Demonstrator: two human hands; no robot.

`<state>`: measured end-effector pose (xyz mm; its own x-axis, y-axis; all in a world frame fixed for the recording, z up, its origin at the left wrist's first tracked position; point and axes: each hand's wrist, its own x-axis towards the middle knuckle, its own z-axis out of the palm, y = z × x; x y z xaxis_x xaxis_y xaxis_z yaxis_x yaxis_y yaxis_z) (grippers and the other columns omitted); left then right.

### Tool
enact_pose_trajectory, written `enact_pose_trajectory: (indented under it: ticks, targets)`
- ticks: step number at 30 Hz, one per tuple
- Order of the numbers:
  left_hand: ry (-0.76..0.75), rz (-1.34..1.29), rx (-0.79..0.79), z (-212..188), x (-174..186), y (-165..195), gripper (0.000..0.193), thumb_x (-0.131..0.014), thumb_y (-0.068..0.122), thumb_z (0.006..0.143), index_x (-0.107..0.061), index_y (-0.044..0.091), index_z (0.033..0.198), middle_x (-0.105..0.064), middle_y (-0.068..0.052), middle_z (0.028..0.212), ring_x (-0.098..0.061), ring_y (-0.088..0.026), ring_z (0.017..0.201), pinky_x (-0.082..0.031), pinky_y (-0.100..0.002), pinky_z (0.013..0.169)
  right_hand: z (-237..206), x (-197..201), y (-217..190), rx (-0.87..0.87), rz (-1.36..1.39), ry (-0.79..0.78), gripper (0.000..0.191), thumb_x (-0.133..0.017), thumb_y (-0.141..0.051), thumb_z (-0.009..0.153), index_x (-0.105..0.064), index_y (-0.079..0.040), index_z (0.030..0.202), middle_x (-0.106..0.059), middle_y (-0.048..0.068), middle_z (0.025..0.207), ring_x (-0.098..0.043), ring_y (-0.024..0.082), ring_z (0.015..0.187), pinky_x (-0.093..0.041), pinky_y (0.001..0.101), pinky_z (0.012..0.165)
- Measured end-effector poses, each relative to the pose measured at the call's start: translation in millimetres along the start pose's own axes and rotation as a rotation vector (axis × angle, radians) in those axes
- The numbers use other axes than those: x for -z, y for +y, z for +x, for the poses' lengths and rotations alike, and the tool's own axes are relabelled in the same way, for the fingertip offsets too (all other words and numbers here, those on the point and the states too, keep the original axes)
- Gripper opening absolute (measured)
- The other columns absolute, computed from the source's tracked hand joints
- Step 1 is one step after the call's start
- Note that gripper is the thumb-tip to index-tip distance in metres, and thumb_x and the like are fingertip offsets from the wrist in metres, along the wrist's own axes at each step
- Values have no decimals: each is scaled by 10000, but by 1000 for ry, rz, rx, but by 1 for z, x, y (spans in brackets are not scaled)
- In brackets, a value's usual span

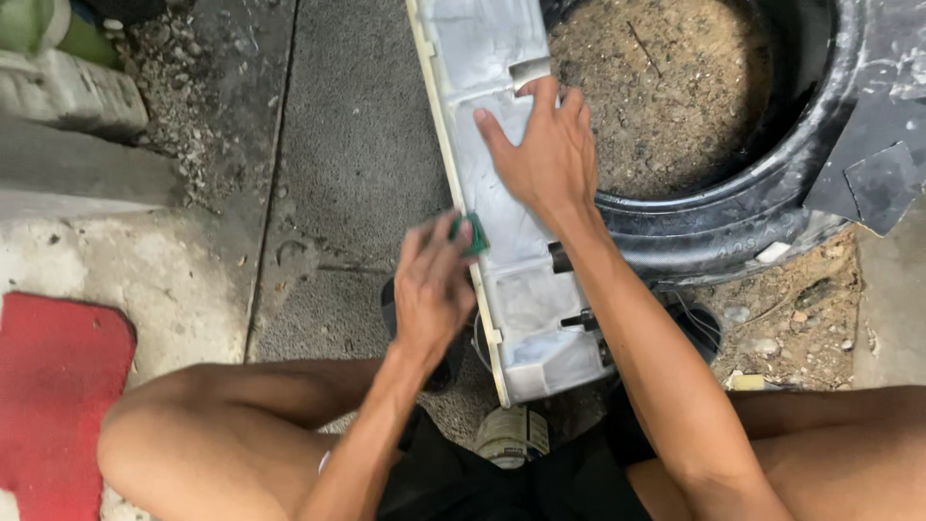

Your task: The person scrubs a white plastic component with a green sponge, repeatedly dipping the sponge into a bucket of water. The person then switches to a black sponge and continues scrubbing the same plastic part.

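A long grey-white plastic panel lies tilted across a black tyre, its near end by my legs. My right hand lies flat on the panel's upper part, fingers spread, pressing it down. My left hand is closed on a small green pad and holds it against the panel's left edge. Black clips stick out of the panel's right side.
Soil fills the tyre's middle. A red mat lies at the left on pale concrete. A round can stands between my knees. Gravel and small stones lie at the right. A concrete block sits top left.
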<state>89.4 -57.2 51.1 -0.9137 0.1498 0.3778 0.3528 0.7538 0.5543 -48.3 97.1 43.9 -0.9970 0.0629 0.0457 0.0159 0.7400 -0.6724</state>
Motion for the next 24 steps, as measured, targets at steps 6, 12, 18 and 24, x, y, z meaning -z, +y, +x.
enact_pose_trajectory:
  ticks: [6,12,18,24]
  targets:
    - [55,13,-74,-13,0,6,464,-671,-171,790,-711,-7,1222,-724,-202,1230,-666,-341,1145,-608,-419,906,-4,-2,-2,22,-44,11,608,-711,-537,939,-516,-56,1255,-528,284,1145,-543,457,1075,-446,550,881]
    - [131,-252,136,30,-21,-23,353,-630,-157,875,-729,6,1172,-705,-216,1247,-687,-299,1030,-610,-339,784,-3,2,3,24,20,14,606,-719,-545,970,-524,-44,1249,-539,279,1185,-546,467,1124,-442,542,928]
    - [59,-151,13,-17,-2,19,305,-691,-110,845,-738,-7,1128,-710,-207,1255,-677,-313,1078,-636,-339,806,0,7,4,8,15,15,607,-732,-536,960,-524,-31,1223,-544,271,1157,-545,465,1121,-441,548,923]
    - [120,-25,5,16,-7,-18,244,-710,-123,875,-753,2,1079,-742,-165,1169,-644,-318,979,-566,-388,808,-10,-6,2,77,-34,52,621,-743,-540,970,-513,-28,1235,-525,273,1143,-551,465,1090,-454,539,900]
